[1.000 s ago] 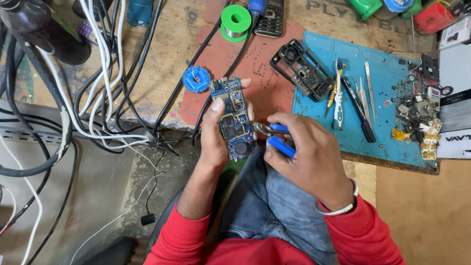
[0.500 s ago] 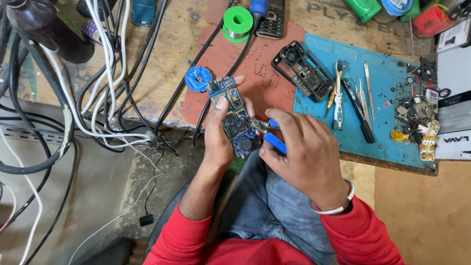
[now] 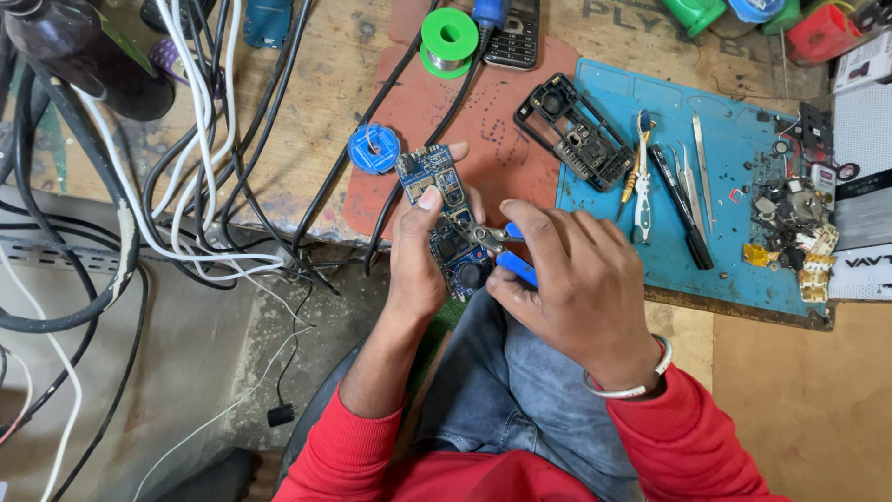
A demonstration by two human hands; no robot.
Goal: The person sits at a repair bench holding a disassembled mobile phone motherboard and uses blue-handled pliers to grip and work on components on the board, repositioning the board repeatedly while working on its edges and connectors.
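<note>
Blue circuit board (image 3: 446, 218) gripped in left hand (image 3: 415, 256), worked with blue-handled pliers (image 3: 497, 244) clasped by right hand (image 3: 571, 279); board not yet refitted in black frame (image 3: 576, 132).

Blue circuit board (image 3: 444, 216), blue-handled pliers (image 3: 502, 246), green solder spool (image 3: 449, 41), red sleeves (image 3: 358, 437).

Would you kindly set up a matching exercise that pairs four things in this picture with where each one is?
Things:
1. circuit board
2. blue-handled pliers
3. green solder spool
4. black phone frame

Places:
A. on the blue mat
B. in the right hand
C. at the far end of the red mat
D. in the left hand

Pairs: 1-D, 2-B, 3-C, 4-A
</note>
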